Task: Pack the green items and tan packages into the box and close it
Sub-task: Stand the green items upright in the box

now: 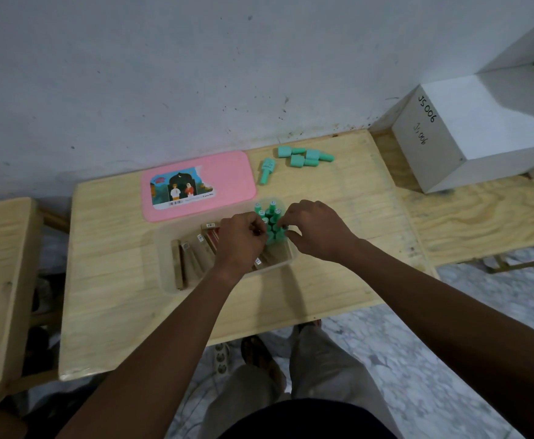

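Note:
A translucent box (pixel 164 267) sits mid-table. Several tan packages (pixel 189 258) lie inside its left part. Several green items (pixel 270 217) stand upright in its right part. My left hand (pixel 241 242) is over the box middle, fingers curled against the green cluster. My right hand (pixel 314 229) pinches at the cluster from the right. Whether either hand grips one is hidden. More green items (pixel 305 156) lie loose at the table's back, one apart (pixel 267 171). The pink lid (pixel 199 185) lies flat behind the box.
The wooden table (pixel 116 305) has a wall right behind it. A white box marked JS006 (pixel 468 134) stands on a plywood bench at the right. Another wooden surface (pixel 2 248) is at the left. My legs and feet are below the table's front edge.

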Motion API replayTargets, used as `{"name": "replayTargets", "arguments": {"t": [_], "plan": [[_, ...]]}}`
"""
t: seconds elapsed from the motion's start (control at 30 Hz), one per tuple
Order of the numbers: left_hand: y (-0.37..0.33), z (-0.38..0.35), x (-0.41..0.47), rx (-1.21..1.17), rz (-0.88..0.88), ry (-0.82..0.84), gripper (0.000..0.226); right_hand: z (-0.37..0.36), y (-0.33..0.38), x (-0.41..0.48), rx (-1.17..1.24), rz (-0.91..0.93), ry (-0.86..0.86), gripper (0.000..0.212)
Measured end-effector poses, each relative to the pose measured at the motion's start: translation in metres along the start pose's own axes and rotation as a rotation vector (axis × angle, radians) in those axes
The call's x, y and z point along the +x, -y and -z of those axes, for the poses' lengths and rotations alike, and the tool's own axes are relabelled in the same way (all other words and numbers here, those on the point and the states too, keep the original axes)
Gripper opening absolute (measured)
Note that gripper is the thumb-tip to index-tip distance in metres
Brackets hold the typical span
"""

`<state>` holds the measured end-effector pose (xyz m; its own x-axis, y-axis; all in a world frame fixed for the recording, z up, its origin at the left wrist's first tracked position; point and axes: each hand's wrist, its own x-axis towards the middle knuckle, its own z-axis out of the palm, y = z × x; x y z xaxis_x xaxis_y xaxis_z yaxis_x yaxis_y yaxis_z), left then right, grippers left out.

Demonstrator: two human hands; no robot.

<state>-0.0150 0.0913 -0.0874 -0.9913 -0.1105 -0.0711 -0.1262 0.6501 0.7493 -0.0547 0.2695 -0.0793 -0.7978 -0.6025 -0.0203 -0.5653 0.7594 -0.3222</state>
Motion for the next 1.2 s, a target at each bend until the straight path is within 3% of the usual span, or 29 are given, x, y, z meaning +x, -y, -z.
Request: {"name": "replayTargets", "arguments": {"t": [0.27,0.7,1.0,1.2], "plan": [[0.003,0.000,0.004,0.097,-0.088,0.074,0.020,-0.011,-0.002,0.004,-0.080,-0.015,-0.033,0.024],[0.005,-0.004,0.001,0.050,-0.107,0.077,0.028,-0.022,-0.003,0.004,-0.165,0.002,-0.127,0.017],[-0.006,0.008,0.005,0.057,-0.087,0.070,0.034,-0.011,-0.013,0.006,-0.087,0.013,-0.174,0.029],[-0.024,0.009,0.042,0.050,-0.109,-0.013,0.029,0.010,-0.041,0.028,-0.026,-0.086,-0.196,0.027]]}}
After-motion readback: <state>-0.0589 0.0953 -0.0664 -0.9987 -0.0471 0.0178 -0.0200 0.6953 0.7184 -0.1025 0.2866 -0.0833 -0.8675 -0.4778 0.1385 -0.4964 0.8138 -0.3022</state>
